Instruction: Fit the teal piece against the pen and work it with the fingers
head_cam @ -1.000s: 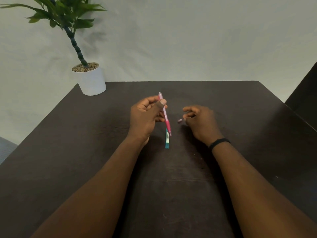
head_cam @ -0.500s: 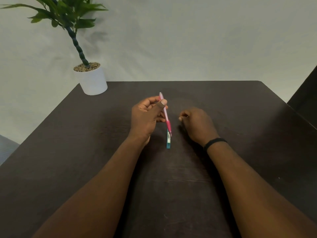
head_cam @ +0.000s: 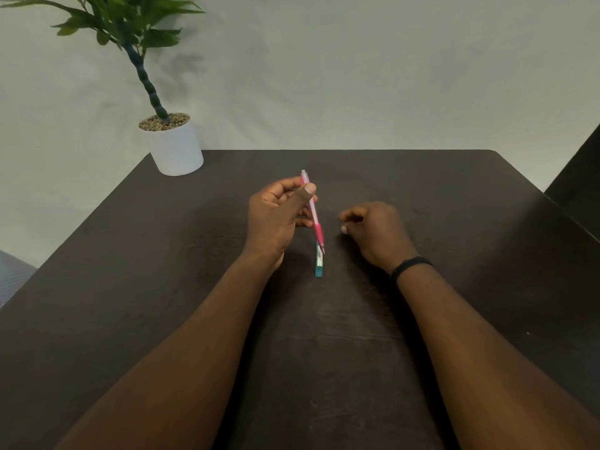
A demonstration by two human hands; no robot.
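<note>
Since a second ago, right hand (head_cam: 378, 233) dropped to table (head_cam: 454, 196), fingers curled, contents hidden. At 9 o'clock, left hand (head_cam: 279, 216) pinching pink pencil (head_cam: 312, 211), tip over teal case (head_cam: 319, 263). Best kept steady, tilted.

- A dark brown wooden tabletop (head_cam: 422, 190) fills most of the view, its grain faintly scuffed.
- A white cylindrical plant pot (head_cam: 177, 147) stands on the far left corner of the tabletop, topped with small pebbles.
- A potted plant (head_cam: 130, 24) with a segmented dark stem and green leaves rises from it, leaning left.
- A pale grey-green wall (head_cam: 357, 76) lies behind.
</note>
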